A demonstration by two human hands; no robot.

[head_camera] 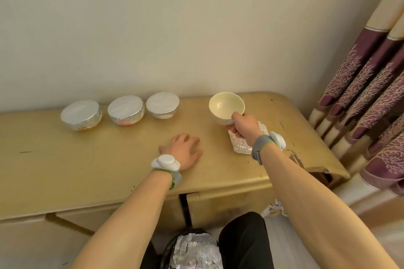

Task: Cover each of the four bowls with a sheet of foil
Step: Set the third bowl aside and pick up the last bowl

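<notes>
Right hand (244,125): fingers curled, gripping near rim of uncovered bowl (225,106). Foil sheet (242,145): flat on table (87,159), just nearer than bowl, partly under right hand. Left hand (183,150): fingers straight, spread, palm down, left of bowl. Three foil-covered bowls (125,109): row farther left.

A worn yellow table (87,159) stands against a plain cream wall (153,28). Purple patterned curtains (371,94) hang at right.

a scuffed yellow wooden table (98,159) stands against the wall. along its back sit the left foil-covered bowl (80,115), middle foil-covered bowl (125,109) and right foil-covered bowl (162,105). a crumpled foil sheet (240,146) lies further right.
</notes>
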